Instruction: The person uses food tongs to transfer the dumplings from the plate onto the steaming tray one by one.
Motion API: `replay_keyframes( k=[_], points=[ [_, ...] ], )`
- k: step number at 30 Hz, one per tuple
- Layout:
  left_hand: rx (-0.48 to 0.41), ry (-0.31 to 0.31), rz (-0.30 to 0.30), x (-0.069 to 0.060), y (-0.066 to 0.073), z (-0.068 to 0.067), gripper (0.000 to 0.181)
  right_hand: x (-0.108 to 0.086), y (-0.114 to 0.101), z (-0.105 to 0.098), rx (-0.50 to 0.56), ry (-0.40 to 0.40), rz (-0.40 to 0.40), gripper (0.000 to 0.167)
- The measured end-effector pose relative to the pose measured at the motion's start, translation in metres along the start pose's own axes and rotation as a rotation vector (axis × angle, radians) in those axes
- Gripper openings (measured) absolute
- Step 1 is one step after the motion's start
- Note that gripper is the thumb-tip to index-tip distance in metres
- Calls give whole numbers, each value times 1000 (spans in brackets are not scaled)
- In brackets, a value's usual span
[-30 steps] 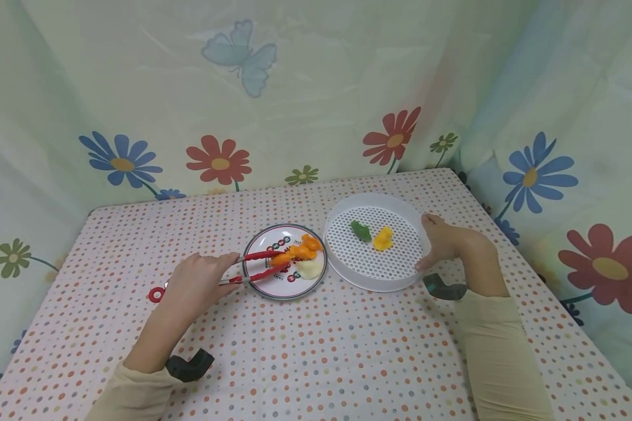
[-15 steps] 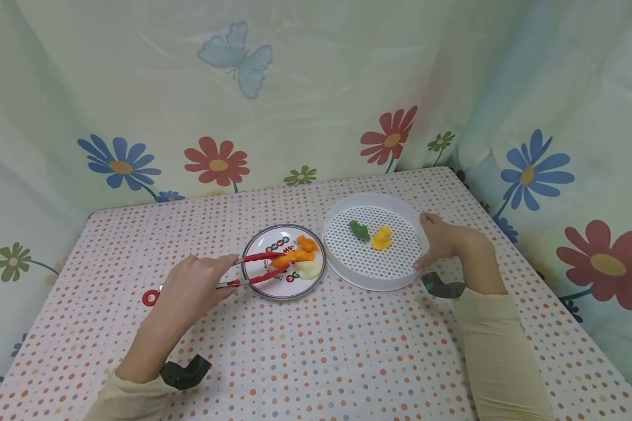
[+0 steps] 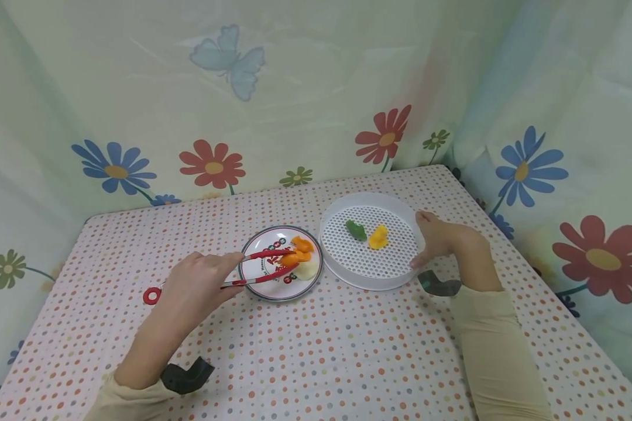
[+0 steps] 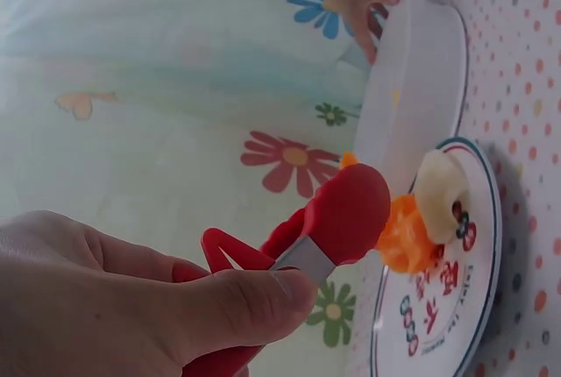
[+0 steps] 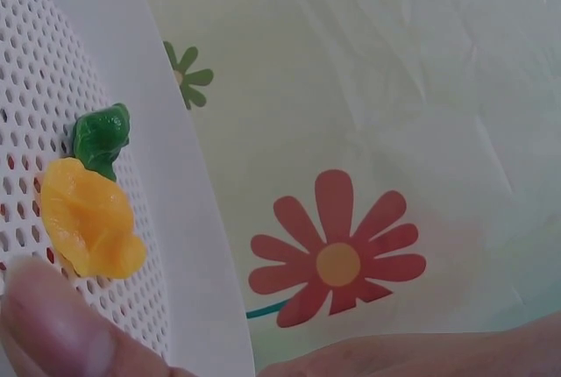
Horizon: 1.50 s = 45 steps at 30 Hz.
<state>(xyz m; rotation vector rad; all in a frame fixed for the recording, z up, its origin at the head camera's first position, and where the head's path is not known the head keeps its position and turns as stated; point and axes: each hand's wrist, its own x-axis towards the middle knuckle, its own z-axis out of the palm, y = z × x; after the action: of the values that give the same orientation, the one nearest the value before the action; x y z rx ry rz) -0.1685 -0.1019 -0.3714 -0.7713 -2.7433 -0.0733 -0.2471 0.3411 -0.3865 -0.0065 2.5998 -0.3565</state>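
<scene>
My left hand (image 3: 197, 289) pinches red-tipped tongs (image 3: 263, 280), whose spread arms reach over the round plate (image 3: 258, 238) around orange pieces (image 3: 295, 257). A pale piece (image 3: 306, 270) lies beside them; in the left wrist view it rests near the plate's rim (image 4: 491, 219). Just right of the plate stands a white sieve (image 3: 371, 283) with a green piece (image 3: 356, 230) and a yellow piece (image 3: 378, 237) on its perforated bottom. My right hand (image 3: 442, 238) holds the sieve's right wall, thumb near the front. The right wrist view shows its thumb (image 5: 61, 324) by the yellow piece (image 5: 92, 219).
A dotted cloth (image 3: 305, 362) covers the table. The red ring (image 3: 151, 296) at the tongs' rear end shows left of my left hand. Behind and beside the table hangs a flowered curtain (image 3: 305, 88). Dark wrist mounts (image 3: 186, 376) sit at both wrists.
The tongs' tips have shifted slightly over the orange pieces and stand a little nearer together than half a second ago. My right hand has stayed on the sieve; the head view has drifted slightly.
</scene>
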Motion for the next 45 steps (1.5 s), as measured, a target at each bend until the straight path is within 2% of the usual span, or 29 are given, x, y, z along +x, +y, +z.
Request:
replay_keyframes(
  k=[7,12,15,21,25,29,34,39,45],
  points=[
    [-13,39,85,19,17,-1,66,1,0,0,-15,1,11,131],
    [19,58,164,43,32,0,60,1,-2,-1,-58,-2,21,131],
    [28,47,201,61,43,3,58,0,-2,-1,-72,2,24,132],
    [7,27,236,95,65,13,52,2,-4,1,-85,11,22,130],
    [-12,38,282,112,83,22,44,2,-4,1,-99,5,18,128],
    [-10,24,324,126,103,31,45,0,-3,1,-90,3,30,127],
    [3,-34,329,139,125,41,45,-3,-3,1,-52,-5,40,128],
    [32,-110,308,145,139,46,49,-3,-3,1,-35,-7,35,129],
    [43,-97,291,150,148,51,46,-1,-2,-1,-45,-13,37,131]
  ],
)
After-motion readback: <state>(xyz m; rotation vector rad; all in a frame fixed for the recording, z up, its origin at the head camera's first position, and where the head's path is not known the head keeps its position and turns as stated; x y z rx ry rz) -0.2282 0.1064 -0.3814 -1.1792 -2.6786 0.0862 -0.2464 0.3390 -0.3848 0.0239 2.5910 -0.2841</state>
